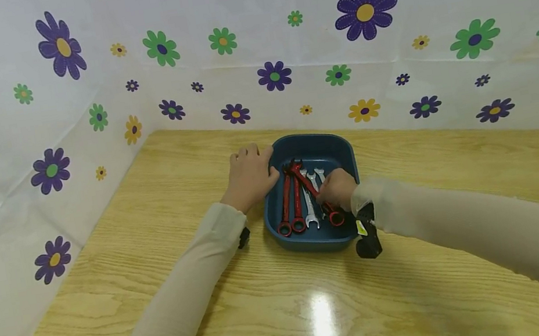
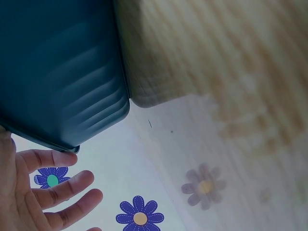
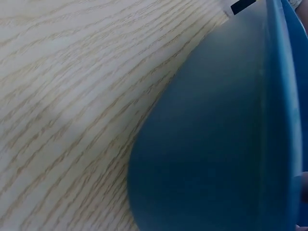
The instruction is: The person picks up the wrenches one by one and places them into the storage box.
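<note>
A dark blue plastic bin (image 1: 320, 245) stands on the wooden table with several wrenches inside. My left hand (image 1: 250, 178) rests at its left rim, fingers loosely spread; in the left wrist view a finger (image 2: 53, 158) touches the rim's corner. My right hand (image 1: 338, 187) reaches into the bin and pinches a red combination wrench (image 1: 309, 184), which lies slantwise over the others. Two more red wrenches (image 1: 297, 202) lie at the left, side by side. Silver wrenches (image 1: 309, 203) lie in the middle, partly hidden by the right hand and the slanted wrench.
The light wood table (image 1: 208, 313) spreads around the bin. Behind and to the left hangs a white sheet (image 1: 250, 47) with purple, green and yellow flowers. A black wrist camera (image 1: 367, 235) hangs under the right wrist, close to the bin's wall.
</note>
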A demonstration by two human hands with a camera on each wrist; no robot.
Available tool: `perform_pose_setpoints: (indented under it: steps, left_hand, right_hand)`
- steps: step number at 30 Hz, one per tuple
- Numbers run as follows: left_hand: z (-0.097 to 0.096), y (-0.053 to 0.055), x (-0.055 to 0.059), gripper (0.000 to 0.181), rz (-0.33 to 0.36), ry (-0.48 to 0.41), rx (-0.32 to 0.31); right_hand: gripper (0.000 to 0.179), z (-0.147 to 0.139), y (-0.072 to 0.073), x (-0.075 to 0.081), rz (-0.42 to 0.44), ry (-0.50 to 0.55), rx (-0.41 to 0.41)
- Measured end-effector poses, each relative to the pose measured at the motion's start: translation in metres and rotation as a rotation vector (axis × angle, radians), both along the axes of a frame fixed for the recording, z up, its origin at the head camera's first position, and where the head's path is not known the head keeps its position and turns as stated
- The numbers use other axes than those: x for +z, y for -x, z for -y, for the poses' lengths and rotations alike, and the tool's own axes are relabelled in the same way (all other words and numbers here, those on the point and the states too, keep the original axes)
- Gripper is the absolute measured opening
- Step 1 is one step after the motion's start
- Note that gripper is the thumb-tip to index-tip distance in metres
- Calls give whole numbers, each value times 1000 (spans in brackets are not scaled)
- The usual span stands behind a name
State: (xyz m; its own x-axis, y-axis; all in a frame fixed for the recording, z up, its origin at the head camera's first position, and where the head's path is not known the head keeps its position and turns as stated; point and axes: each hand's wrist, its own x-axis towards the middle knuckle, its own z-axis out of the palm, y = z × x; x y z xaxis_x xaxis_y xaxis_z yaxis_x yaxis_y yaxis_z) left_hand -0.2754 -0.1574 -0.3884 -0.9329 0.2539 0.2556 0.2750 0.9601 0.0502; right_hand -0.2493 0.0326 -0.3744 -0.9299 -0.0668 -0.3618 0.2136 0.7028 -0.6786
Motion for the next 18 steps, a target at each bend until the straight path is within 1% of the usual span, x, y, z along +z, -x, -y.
perform_pose_setpoints:
  steps: [7,10,15,18]
  left_hand:
    - [0,1,0,40,16,6,-2]
    - [1,1,0,41,20,14,-1]
    - [3,1,-2,42,23,18,-1]
    - [6,1,-5,41,9,11,-9]
  right_hand:
    - [24,-1,-1,2,7,4,49]
    - [23,0,-1,4,4,6,89]
    - [19,3,0,9,7,-19,155]
    - [15,3,-1,13,-6,-14,188]
